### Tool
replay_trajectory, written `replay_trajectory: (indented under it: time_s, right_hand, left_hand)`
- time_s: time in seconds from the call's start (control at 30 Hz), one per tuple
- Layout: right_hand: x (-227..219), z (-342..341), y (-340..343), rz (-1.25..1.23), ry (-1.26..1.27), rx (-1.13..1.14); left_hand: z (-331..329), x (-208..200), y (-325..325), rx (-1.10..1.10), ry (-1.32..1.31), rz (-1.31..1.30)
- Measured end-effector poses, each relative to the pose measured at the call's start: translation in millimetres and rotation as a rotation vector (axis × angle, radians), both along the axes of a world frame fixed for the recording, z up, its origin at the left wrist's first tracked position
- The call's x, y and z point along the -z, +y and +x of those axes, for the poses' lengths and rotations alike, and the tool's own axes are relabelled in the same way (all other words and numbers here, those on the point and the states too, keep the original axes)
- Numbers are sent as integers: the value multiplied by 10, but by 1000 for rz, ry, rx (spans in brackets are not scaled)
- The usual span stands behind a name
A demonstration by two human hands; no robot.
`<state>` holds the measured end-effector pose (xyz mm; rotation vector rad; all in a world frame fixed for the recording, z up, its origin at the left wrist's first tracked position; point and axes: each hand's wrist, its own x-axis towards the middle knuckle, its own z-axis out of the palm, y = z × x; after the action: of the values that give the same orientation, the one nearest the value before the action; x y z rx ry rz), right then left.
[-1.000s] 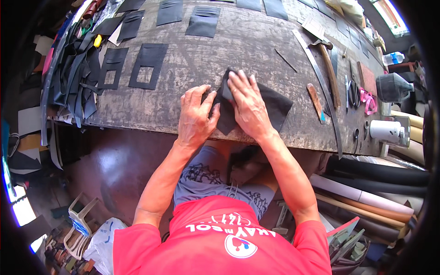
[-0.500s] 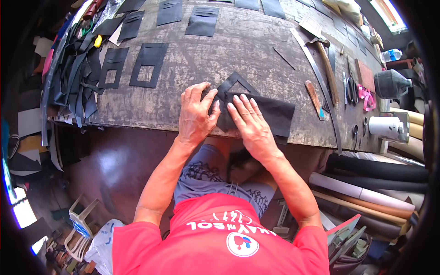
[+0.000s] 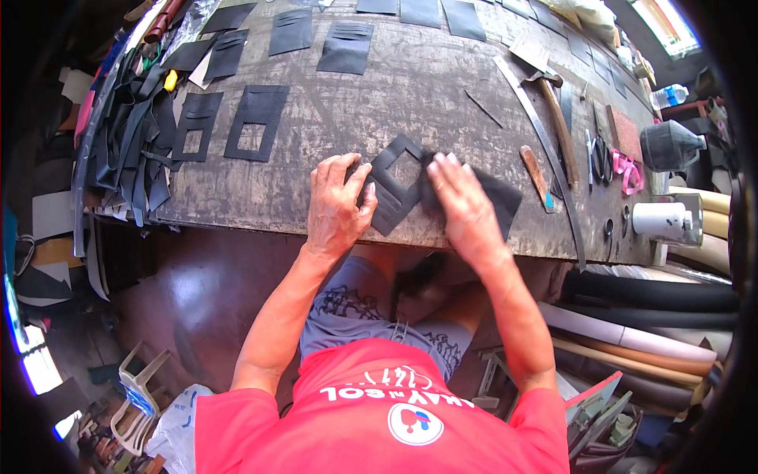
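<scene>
A black leather panel with a square window and slits point(image 3: 392, 207) lies aslant near the table's front edge. My left hand point(image 3: 335, 205) is at its left side, fingers bent and apart, with thumb and forefinger by the panel's edge. What lies under its fingertips is hidden. Stretched flat over a plain black piece point(image 3: 499, 197) is my right hand point(image 3: 467, 209), slightly blurred. That dark piece sits just right of the windowed panel, and its left part is covered by my fingers.
Two more windowed panels point(image 3: 257, 122) lie at left, beside hanging black strips point(image 3: 130, 158). To the right are a wood-handled knife point(image 3: 535, 174), a long metal strip point(image 3: 545, 134), a hammer point(image 3: 557, 118) and scissors point(image 3: 602, 162). Material rolls point(image 3: 632, 336) stand below the table's right edge.
My right hand has moved right with the plain black piece, uncovering more of the windowed panel. My left hand has stayed nearly in place.
</scene>
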<state>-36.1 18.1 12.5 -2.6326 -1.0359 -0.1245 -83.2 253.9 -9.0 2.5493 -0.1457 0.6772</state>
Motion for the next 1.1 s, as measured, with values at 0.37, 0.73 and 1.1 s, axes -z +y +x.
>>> replay_trajectory:
  time_s: [0.37, 0.73, 1.1]
  right_hand:
    - [-130, -214, 42, -161, 36, 26]
    - [179, 97, 670, -121, -180, 114]
    - [-630, 236, 223, 213, 16, 142]
  left_hand:
    - [-29, -3, -30, 17, 23, -11]
    - [21, 20, -69, 25, -5, -62]
    - [-16, -23, -16, 11, -12, 14]
